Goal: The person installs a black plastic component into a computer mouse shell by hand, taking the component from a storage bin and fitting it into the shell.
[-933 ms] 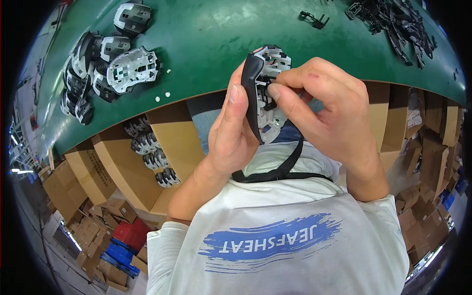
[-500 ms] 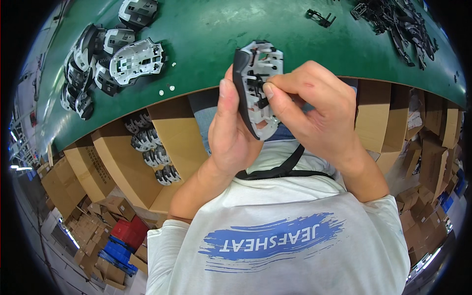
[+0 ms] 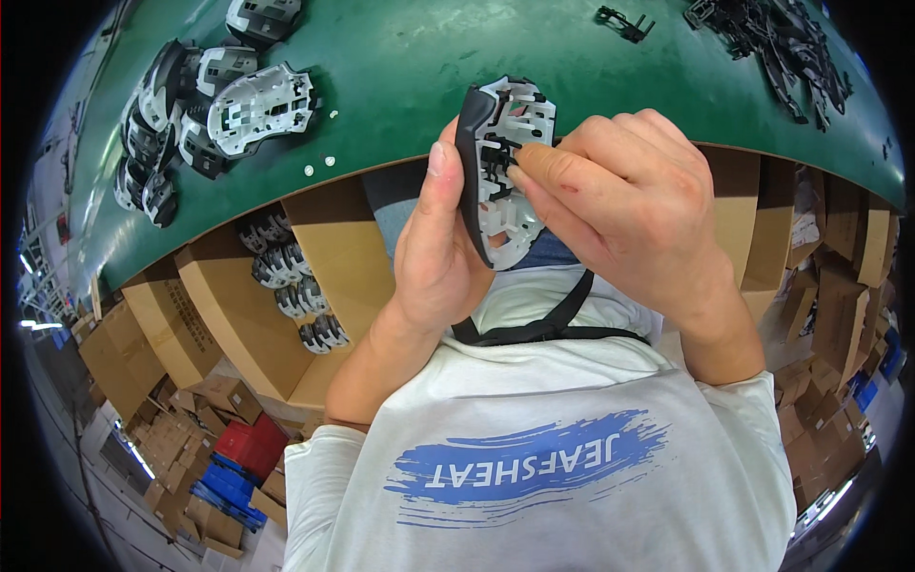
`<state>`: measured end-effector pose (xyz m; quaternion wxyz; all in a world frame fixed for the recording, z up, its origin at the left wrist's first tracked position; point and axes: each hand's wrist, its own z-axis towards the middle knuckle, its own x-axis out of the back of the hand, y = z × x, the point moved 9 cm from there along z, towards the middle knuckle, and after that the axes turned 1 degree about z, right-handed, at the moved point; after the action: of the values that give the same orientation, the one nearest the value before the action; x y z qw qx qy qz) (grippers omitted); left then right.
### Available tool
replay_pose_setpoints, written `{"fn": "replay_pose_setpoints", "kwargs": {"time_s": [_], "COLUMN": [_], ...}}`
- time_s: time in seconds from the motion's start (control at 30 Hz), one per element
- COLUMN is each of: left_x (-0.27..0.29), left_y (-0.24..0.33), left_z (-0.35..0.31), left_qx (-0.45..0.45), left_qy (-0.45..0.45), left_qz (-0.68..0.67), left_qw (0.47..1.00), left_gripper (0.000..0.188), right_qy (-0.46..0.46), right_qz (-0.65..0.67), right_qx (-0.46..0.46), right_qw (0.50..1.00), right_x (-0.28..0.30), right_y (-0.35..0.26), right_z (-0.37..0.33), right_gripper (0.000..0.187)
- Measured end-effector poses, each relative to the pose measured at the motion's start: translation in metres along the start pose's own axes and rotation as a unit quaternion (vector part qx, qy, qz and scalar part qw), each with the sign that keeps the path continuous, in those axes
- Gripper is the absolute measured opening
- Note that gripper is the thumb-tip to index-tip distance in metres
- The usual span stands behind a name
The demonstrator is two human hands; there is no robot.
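Observation:
My left hand [image 3: 440,243] is wrapped round a curved plastic shell [image 3: 519,224], which looks like a computer mouse's top cover. Its black outer side faces left, and the white ribbed inside is turned up toward me. A small black plastic bracket [image 3: 497,162] sits inside the shell near its middle. My right hand [image 3: 629,195] has its thumb and forefinger pinched at the bracket's right end. The fingertips partly cover that end, and the left hand's fingers behind the shell are hidden.
Similar shells [image 3: 259,110] are heaped on the green table [image 3: 400,86] at the left, near small white discs [image 3: 331,161]. At the far right lies a pile of black brackets [image 3: 777,52], with a loose bracket [image 3: 624,25] beside it. An open carton [image 3: 238,329] at lower left holds rows of shells.
My right hand has shifted slightly right, its fingers curled more, still at the black bracket. The shell has moved a little to the right in my left hand, and the bracket sits more level.

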<state>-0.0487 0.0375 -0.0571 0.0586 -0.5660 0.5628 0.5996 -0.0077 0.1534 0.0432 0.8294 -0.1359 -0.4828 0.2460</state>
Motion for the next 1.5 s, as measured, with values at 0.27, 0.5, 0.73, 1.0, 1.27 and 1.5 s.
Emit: {"fn": "replay_pose_setpoints", "kwargs": {"time_s": [0.27,0.5,0.73,1.0,1.27,1.5], "left_x": [-0.004,-0.008,-0.014,-0.02,-0.015,-0.021], "left_y": [0.001,-0.001,0.001,0.004,0.004,0.005], "left_z": [0.006,0.0,0.004,-0.001,-0.005,-0.008], "left_qx": [-0.023,-0.026,-0.024,-0.051,-0.03,-0.027], "left_qy": [-0.01,0.028,0.021,0.02,0.044,0.086], "left_qz": [-0.05,0.007,0.151,-0.083,-0.109,-0.092], "left_qw": [0.998,0.999,0.988,0.995,0.993,0.992], "left_gripper": [0.063,0.06,0.058,0.059,0.057,0.056], "right_qy": [-0.02,0.008,-0.019,0.018,-0.073,-0.056], "right_qz": [0.03,0.003,0.005,0.032,-0.018,-0.047], "right_qx": [-0.036,-0.074,-0.069,-0.068,-0.047,-0.019], "right_qw": [0.999,0.997,0.997,0.997,0.996,0.997], "right_x": [-0.006,0.001,-0.002,0.006,0.002,0.001], "right_y": [0.009,0.001,0.003,0.007,-0.009,-0.015], "right_z": [0.0,-0.007,-0.004,-0.009,-0.015,-0.022], "right_gripper": [0.018,0.018,0.018,0.018,0.048,0.046]}}
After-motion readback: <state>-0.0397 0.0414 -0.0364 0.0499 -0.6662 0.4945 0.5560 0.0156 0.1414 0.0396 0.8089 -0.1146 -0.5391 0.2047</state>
